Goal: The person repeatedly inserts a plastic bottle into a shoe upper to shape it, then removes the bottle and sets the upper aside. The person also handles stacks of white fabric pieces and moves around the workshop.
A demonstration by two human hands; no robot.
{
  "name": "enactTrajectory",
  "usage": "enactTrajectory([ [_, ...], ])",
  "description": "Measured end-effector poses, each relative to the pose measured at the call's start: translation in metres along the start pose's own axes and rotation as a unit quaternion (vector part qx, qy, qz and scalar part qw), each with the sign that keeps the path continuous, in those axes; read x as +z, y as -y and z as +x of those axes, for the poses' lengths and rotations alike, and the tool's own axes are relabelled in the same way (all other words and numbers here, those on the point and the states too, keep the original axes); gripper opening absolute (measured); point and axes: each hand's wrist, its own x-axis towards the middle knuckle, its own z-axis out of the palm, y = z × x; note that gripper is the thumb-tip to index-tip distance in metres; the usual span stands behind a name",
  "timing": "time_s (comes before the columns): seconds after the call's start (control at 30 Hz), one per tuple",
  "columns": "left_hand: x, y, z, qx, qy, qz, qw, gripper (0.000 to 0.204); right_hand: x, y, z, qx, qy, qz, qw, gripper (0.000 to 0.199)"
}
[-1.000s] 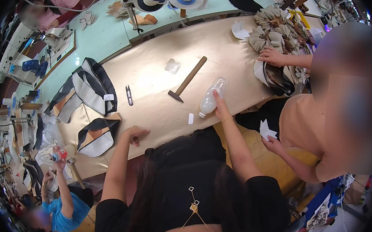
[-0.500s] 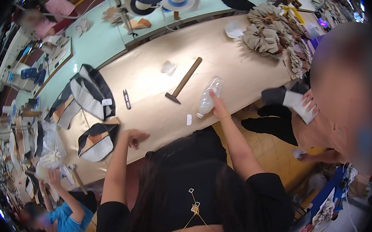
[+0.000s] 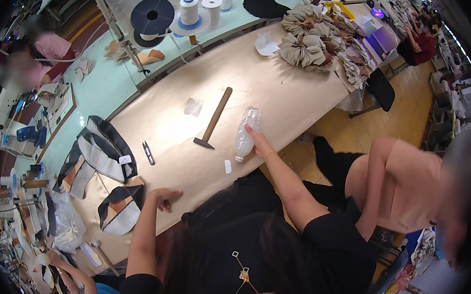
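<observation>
My right hand (image 3: 257,143) grips a clear plastic bottle (image 3: 246,134) lying on the tan worktable (image 3: 286,89). A hammer (image 3: 213,119) with a wooden handle lies just left of the bottle. My left hand (image 3: 167,198) rests loosely curled on the table's near edge, holding nothing. Beside it lies a black, tan and white shoe upper piece (image 3: 120,209). A small white tag (image 3: 228,166) lies between my two arms.
More shoe uppers (image 3: 99,153) and a small black clip tool (image 3: 148,153) lie at left. Stacked beige cut pieces (image 3: 319,41) fill the far right. Thread spools (image 3: 189,9) stand on the green table behind. A person in a peach top (image 3: 407,186) bends down at right.
The person at right has moved away from the table and bent lower. My right hand stays on the bottle and my left hand stays at the table edge.
</observation>
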Motion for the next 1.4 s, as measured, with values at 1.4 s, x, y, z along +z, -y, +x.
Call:
enactTrajectory([
  [1.4,-0.002,0.004,0.008,0.023,0.029,-0.056,0.998,0.079,0.001,0.006,0.006,0.032,0.012,0.061,0.998,0.058],
])
